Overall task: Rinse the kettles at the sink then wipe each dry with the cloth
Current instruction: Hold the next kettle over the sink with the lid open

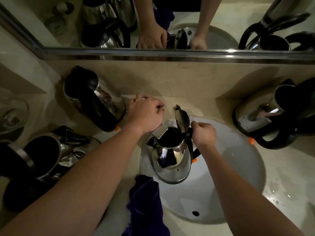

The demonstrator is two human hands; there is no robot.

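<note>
A steel kettle [172,155] with its lid [181,119] flipped up hangs over the white sink basin [238,167]. My right hand [203,134] grips its black handle. My left hand [146,113] grips the tap handle, and the flat chrome spout [160,132] below it points into the kettle's open mouth. Whether water is running cannot be told. A purple cloth [144,201] lies draped over the sink's near left edge.
Two steel kettles [95,99] [49,152] stand on the counter to the left, and another kettle [265,113] to the right. A glass lid [12,114] sits at far left. A mirror [170,23] runs along the back wall. Wet patches mark the counter [281,196] at right.
</note>
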